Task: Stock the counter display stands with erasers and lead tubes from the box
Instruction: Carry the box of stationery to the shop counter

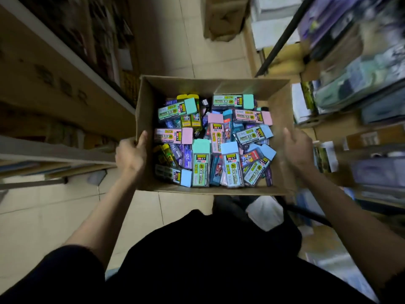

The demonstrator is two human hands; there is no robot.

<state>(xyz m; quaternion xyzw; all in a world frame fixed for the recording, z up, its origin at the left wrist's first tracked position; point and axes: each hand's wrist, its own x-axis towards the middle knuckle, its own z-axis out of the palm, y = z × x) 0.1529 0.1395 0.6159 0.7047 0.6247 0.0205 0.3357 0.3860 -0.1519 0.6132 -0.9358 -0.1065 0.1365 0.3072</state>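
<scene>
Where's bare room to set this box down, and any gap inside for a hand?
Bare floor tiles ahead of the box, between the left shelving and a cardboard carton. Inside, only a thin bare strip along the right wall; packs crowd the rest. Right shelves are crammed.

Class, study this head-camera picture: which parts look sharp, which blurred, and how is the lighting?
Head view: the box and packets are fairly sharp; the right shelves smear with motion blur; the left shelves are soft; light is dim, the clothing nearly black.
</scene>
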